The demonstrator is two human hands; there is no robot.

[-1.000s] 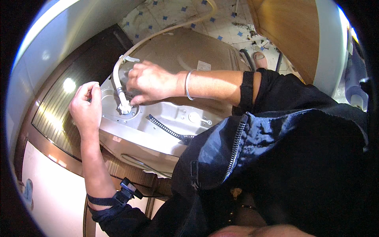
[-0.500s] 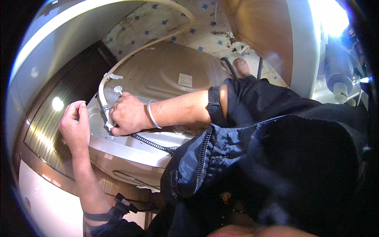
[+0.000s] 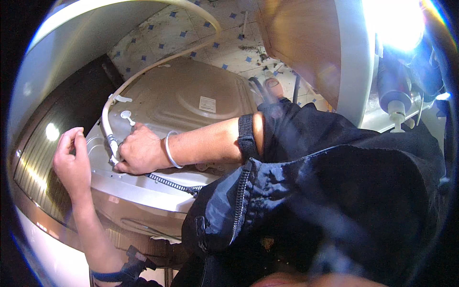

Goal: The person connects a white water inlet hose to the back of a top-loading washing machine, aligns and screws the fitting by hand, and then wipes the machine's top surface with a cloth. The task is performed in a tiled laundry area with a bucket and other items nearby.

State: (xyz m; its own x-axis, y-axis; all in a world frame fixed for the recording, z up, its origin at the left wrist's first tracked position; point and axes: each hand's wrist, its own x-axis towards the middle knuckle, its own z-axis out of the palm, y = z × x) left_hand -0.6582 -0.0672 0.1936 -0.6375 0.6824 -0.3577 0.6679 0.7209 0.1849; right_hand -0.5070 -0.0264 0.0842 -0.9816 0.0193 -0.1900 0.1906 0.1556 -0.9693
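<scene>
My right hand [image 3: 141,149], reaching in from the right, is closed at the lower end of a pale flexible hose [image 3: 106,123]. Its thumb and fingers press beside the white end fitting [image 3: 114,160]; the palm side is hidden. A small white tab with a round head [image 3: 125,115] stands just above the knuckles. Under the hand lies the greyish metal panel [image 3: 177,86] of a large appliance. My left hand [image 3: 72,160] is raised beside the hose end, touching neither hose nor panel. Its fingers are bunched against the thumb, and what they hold, if anything, cannot be made out.
A black ribbed strap [image 3: 169,182] lies along the panel's near edge. A dark ribbed surface [image 3: 45,148] shines at the left. Tiled floor [image 3: 183,34] with dirt lies behind; a brown board [image 3: 306,43] and a bottle [image 3: 395,93] stand at the right.
The whole scene has shifted left and slightly down in the picture as the view turned. Both hands keep nearly the same poses, and the right stays at the hose end.
</scene>
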